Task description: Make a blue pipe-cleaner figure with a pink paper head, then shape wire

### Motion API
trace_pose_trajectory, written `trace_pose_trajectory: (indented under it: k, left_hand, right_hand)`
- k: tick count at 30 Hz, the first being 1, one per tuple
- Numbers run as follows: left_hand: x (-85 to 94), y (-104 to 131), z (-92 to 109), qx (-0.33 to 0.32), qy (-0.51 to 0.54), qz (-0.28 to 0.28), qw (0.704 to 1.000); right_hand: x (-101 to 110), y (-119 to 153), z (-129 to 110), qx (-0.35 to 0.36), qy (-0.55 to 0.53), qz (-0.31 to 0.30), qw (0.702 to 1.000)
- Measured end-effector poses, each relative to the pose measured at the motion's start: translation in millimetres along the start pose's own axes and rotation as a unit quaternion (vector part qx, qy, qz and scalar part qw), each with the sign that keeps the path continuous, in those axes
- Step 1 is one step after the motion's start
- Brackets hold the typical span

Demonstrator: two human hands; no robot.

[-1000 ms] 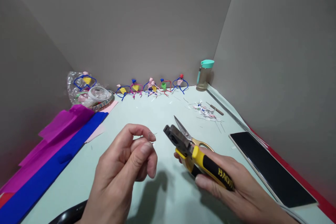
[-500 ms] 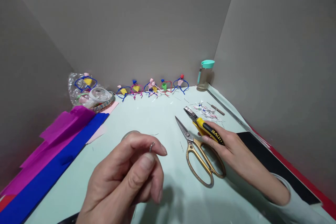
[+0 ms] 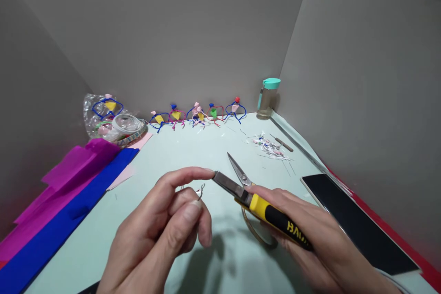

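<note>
Because the worktop (image 3: 213, 147) is crowded at its edges, with purple and blue paper sheets (image 3: 65, 183) on the left, a dark phone (image 3: 358, 220) on the right, a plastic bag (image 3: 106, 119) with a roll of tape, a bottle (image 3: 268, 98) in the corner and a row of small wire figures (image 3: 198, 114) along the back wall, anything that springs loose could be lost among them or among the clippings (image 3: 272, 147). The left hand (image 3: 161, 229) is seen half closed, a thin bent wire (image 3: 200, 190) pinched between thumb and middle finger with the forefinger stretched out over it. The right hand (image 3: 310, 243) is wrapped firmly around the yellow and black handles of the pliers (image 3: 262, 211), whose nearly closed nose is brought right up to the left forefinger tip, just above the wire's hooked end. That fingertip could be nipped if the nose is closed carelessly, and the light wire could be twisted out of the pinch or flicked away. The scissors (image 3: 241, 177) lie partly hidden beneath the pliers and could be knocked. Compared with half a second ago, the pliers have been drawn back from the clippings to the wire, and the scissors are now covered by the right hand.
</note>
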State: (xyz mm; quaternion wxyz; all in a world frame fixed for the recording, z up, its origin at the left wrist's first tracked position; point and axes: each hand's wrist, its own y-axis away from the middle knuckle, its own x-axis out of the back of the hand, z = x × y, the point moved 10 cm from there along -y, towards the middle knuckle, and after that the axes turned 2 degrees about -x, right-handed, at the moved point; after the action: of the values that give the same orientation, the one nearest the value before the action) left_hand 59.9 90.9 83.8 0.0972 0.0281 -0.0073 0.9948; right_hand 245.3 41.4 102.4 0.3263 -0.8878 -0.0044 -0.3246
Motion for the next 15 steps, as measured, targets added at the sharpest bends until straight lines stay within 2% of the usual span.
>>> trace_pose_trajectory:
  k: [3,6,11,15]
  left_hand:
    - [0.3,-1.1,-0.7,-0.001,-0.017,0.005,1.0]
    - [-1.1,-2.6,-1.4,0.0,-0.028,-0.001,1.0]
    - [-7.6,-1.8,-5.0,0.024,-0.031,-0.029,0.999]
    - [-4.6,1.7,-7.8,0.056,-0.017,0.003,0.998]
  right_hand:
    - [-0.1,1.5,-3.5,0.006,0.033,0.012,0.999]
    - [-3.7,1.0,-3.1,-0.032,0.076,-0.034,0.996]
    - [-5.5,0.6,-8.6,-0.036,0.097,-0.071,0.992]
    - [-8.4,0.4,-8.4,-0.046,0.088,-0.077,0.992]
